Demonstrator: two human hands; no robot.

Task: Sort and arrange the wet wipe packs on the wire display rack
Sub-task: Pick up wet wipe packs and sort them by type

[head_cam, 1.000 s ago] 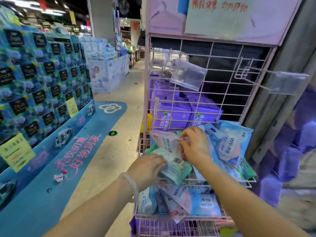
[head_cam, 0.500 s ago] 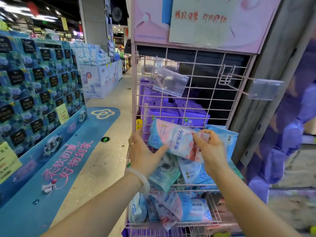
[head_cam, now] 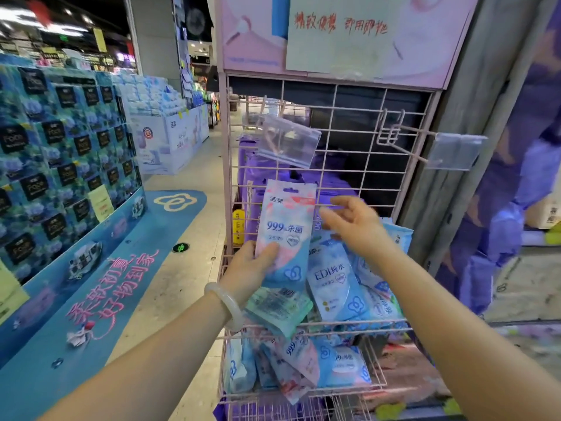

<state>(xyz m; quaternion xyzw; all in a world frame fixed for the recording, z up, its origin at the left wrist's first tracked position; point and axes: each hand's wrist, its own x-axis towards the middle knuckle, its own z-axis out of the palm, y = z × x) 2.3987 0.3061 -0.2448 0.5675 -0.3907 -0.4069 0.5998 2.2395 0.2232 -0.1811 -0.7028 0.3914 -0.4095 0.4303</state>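
Note:
My left hand (head_cam: 250,267) grips the lower part of a pink-and-blue wet wipe pack (head_cam: 287,226), holding it upright against the pink wire display rack (head_cam: 358,138). My right hand (head_cam: 352,221) hovers just right of the pack's top, fingers spread and holding nothing. Below them the upper basket (head_cam: 379,325) holds a blue pack (head_cam: 332,287), a green pack (head_cam: 277,308) and several more. The lower basket (head_cam: 376,381) holds a jumble of pink and blue packs (head_cam: 299,357).
Two hooks with clear price tag holders stick out of the rack, one at the left (head_cam: 288,141) and one at the right (head_cam: 455,150). Purple packs (head_cam: 252,183) are stacked behind the grid. A blue tissue display (head_cam: 60,141) lines the aisle at left.
The pack was turned from lying sideways between both hands to standing upright in my left hand. My right hand let go of it and opened.

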